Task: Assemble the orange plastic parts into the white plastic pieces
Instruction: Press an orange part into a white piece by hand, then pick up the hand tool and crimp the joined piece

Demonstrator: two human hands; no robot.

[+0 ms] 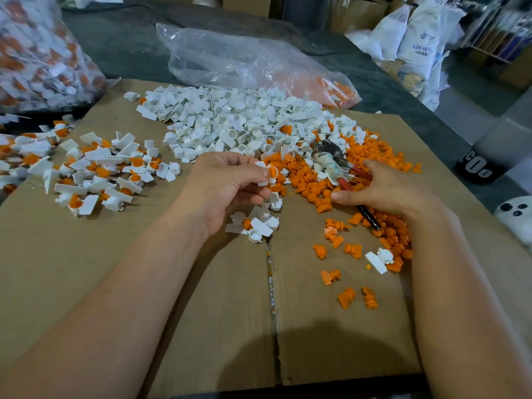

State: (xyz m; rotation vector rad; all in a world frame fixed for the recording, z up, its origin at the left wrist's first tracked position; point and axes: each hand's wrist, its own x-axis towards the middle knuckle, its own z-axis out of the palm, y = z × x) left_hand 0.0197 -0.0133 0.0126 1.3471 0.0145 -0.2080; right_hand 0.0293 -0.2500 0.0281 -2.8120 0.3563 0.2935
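Note:
My left hand (230, 185) holds a white plastic piece (266, 172) with an orange part set in it, pinched at the fingertips. A few more white pieces (259, 224) lie just below that hand. My right hand (377, 188) rests palm down on the pile of orange parts (313, 180), fingers spread among them; I cannot see whether it grips one. A big heap of white pieces (230, 119) lies behind both hands. Joined white-and-orange pieces (95, 171) are spread at the left.
All lies on a flat cardboard sheet (201, 298). Pliers with red handles (336, 162) lie in the orange pile beside my right hand. A clear plastic bag (244, 61) sits behind the heap, a full bag (34, 59) at the far left. Loose orange parts (345, 298) lie near my right forearm.

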